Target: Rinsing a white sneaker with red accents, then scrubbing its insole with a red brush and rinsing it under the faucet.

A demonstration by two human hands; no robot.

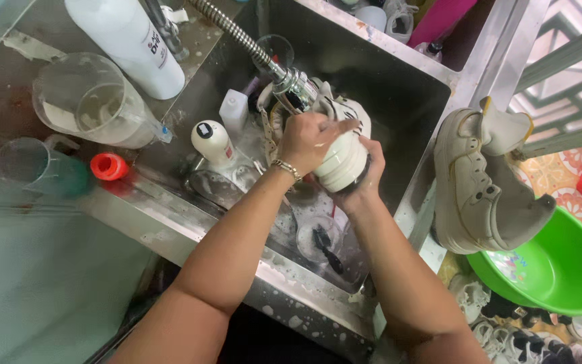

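Washing in progress: left hand (314, 138) and right hand (365, 176) clamped around soapy white shoe (342, 154) over sink (399, 87), under faucet head (292, 86); second shoe (479, 182) draining on right rim

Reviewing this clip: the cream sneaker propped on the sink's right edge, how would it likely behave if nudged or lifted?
The cream sneaker sits balanced across the narrow sink rim, overhanging the green basin, so a nudge would probably tip it off. Its thick sole looks stiff, while the raised tongue looks floppy. If wet like the sudsy sink, it may be slippery and heavier than it looks.
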